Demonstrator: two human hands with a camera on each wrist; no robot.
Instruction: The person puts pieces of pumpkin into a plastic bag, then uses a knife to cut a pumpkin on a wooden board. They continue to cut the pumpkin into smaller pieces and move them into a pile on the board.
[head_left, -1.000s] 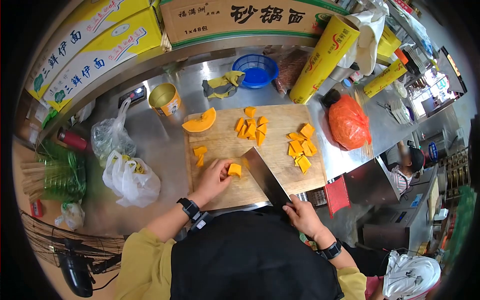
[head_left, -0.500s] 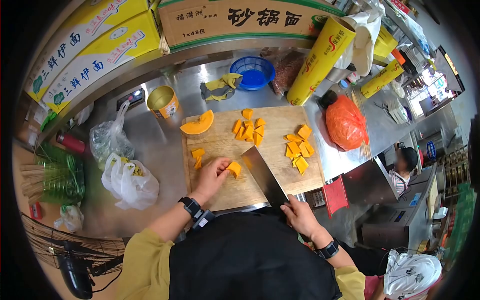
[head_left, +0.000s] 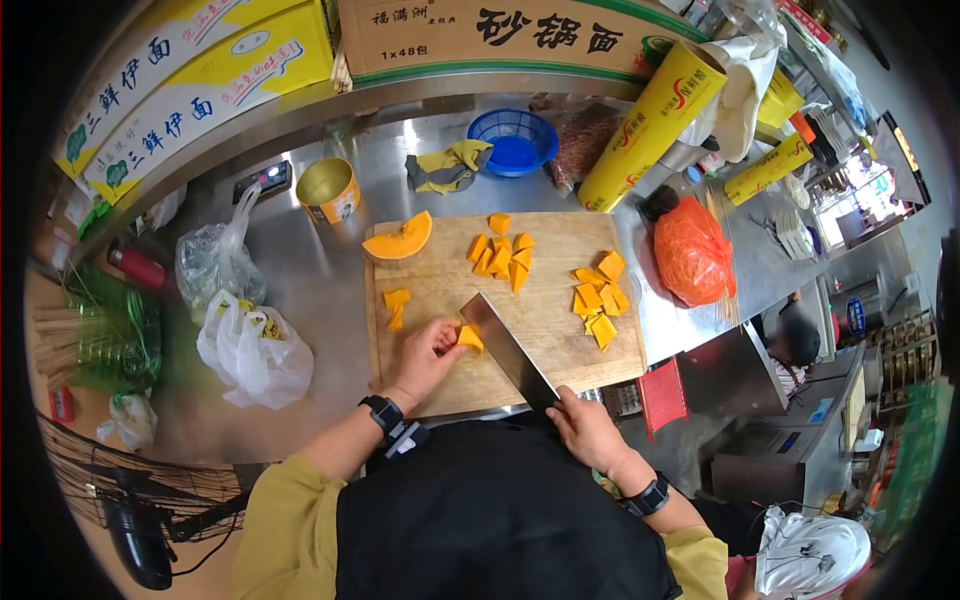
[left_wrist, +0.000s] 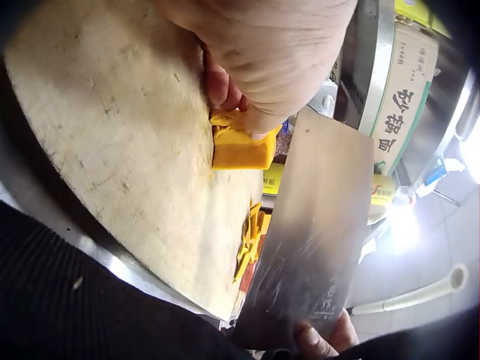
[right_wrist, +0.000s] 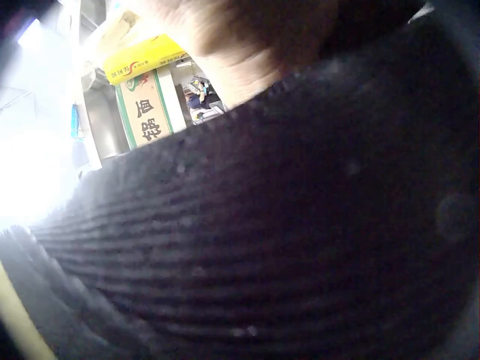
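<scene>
On the wooden cutting board (head_left: pixel 430 300), my left hand (head_left: pixel 425 358) pinches a chunk of orange pumpkin (left_wrist: pixel 242 152) between thumb and fingertips. My right hand (head_left: pixel 592 434) grips the handle of a broad cleaver (head_left: pixel 515 350), whose blade slants across the board's near half. Its front end stands right beside the chunk, edge toward the board. Two small pumpkin pieces (head_left: pixel 397 298) lie beyond the left hand. A pumpkin wedge (head_left: pixel 399 239) rests at the far left corner. Cut pieces sit in a middle pile (head_left: pixel 500 258) and a right pile (head_left: pixel 598 297).
Behind the board are an open tin (head_left: pixel 328 190), a cloth (head_left: pixel 448 166), a blue basket (head_left: pixel 512 143) and an upright cling film roll (head_left: pixel 655 125). Plastic bags (head_left: pixel 255 350) stand at left, a red bag (head_left: pixel 692 252) at right. Another person (head_left: pixel 795 340) is at far right.
The cleaver has shifted left, its blade now right beside the pumpkin chunk. The chunk has turned slightly in my left hand. The piles lie as before.
</scene>
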